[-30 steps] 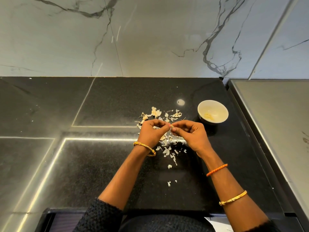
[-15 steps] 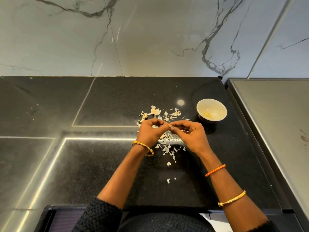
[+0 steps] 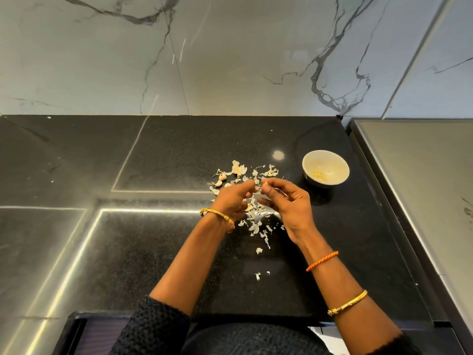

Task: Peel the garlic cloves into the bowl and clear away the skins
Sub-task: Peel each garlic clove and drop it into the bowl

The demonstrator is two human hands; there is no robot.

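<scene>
Head view is showing us working over the black desk [image 3: 158,252], our right hand [image 3: 289,206] pinching a garlic clove [image 3: 265,186] at its fingertips while the left hand [image 3: 234,198], fingers curled, is picking at its skin. We are judging that small, patient tugs from the tip will be serving best, keeping the clove over the loose skins [image 3: 256,221]. The bowl [image 3: 325,168] is waiting near our right, some peeled garlic already inside; unpeeled cloves [image 3: 219,181] are lying beyond the left hand.
</scene>
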